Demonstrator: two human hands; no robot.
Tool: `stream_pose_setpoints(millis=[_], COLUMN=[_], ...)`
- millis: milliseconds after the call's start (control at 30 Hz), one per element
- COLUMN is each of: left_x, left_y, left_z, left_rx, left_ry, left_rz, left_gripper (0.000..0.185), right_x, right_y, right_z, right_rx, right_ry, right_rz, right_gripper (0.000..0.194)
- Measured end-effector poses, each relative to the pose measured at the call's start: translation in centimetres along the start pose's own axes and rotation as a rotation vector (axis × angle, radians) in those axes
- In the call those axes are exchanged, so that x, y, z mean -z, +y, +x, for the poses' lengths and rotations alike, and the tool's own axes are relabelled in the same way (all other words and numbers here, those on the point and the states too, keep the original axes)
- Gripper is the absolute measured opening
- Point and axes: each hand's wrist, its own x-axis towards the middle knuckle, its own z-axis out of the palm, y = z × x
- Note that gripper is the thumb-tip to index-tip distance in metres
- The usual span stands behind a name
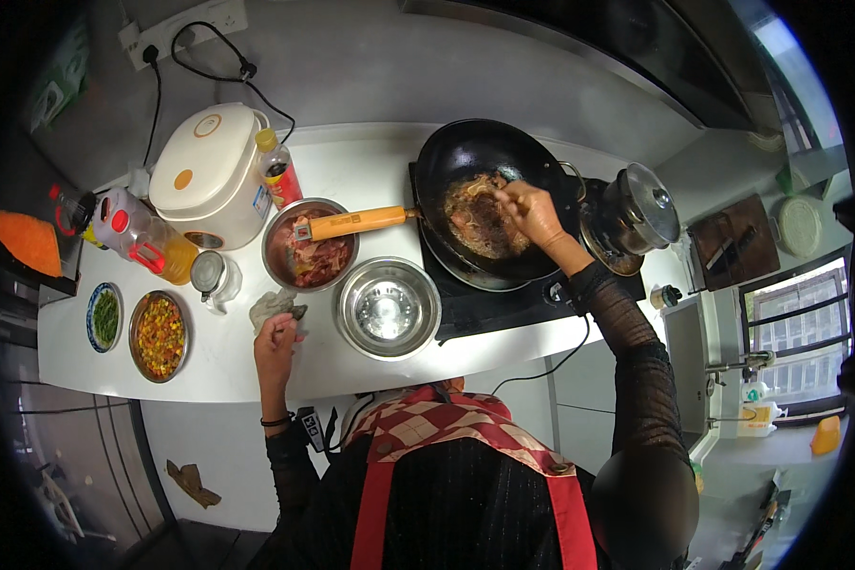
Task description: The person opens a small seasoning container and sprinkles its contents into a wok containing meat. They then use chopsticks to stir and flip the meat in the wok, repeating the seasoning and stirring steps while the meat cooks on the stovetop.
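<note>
My right hand [531, 212] is over the black wok [484, 142], its fingers curled above browned food [477, 221] in bubbling liquid; whether the fingers hold anything is hard to tell. The wok's wooden handle [360, 222] reaches left across a steel bowl of raw meat [310, 246]. My left hand [276, 349] is at the counter's front edge, fingertips at a crumpled grey cloth [274, 308]; its grip is unclear. An empty steel bowl [388, 308] stands between the meat bowl and the black cooktop [463, 313].
A rice cooker [210, 174], a sauce bottle [279, 171], an oil jug [149, 239] and a glass jar [214, 278] stand left. Diced vegetables [159, 336] and chopped greens [105, 317] are in dishes. Right of the wok are a lidded pot [641, 206] and the sink [686, 363].
</note>
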Motion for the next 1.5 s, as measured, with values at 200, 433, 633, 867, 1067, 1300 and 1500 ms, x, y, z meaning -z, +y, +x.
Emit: stream_pose_setpoints(millis=[200, 433, 633, 867, 1067, 1300, 1500], left_x=[0.9, 1.1, 1.0, 1.4, 0.9, 0.1, 0.1], left_y=[-0.7, -0.8, -0.2, -0.6, -0.7, 0.0, 0.4], left_z=[-0.2, 0.2, 0.6, 0.4, 0.6, 0.9, 0.9], left_rx=[-0.022, -0.021, -0.026, -0.047, -0.062, -0.02, -0.017], left_ry=[0.013, 0.006, 0.014, 0.009, -0.002, -0.042, -0.05], left_rz=[0.028, 0.001, -0.004, 0.022, -0.003, -0.045, -0.028], left_gripper=[0.022, 0.02, 0.02, 0.02, 0.02, 0.021, 0.021], right_x=[1.3, 4.3, 3.1, 2.5, 3.8, 1.7, -1.2], right_y=[1.5, 2.5, 5.8, 7.5, 5.2, 1.9, 1.4], right_z=[2.7, 2.9, 2.7, 1.7, 0.5, -0.9, 1.0], right_rx=[-0.65, -0.837, -0.964, -0.947, -0.809, -0.724, -0.491], right_ry=[0.272, 0.321, 0.387, 0.245, 0.246, 0.105, 0.086], right_rz=[0.398, 0.878, 0.864, 0.725, 0.582, 0.537, 0.351], right_gripper=[0.026, 0.027, 0.026, 0.029, 0.028, 0.019, 0.022])
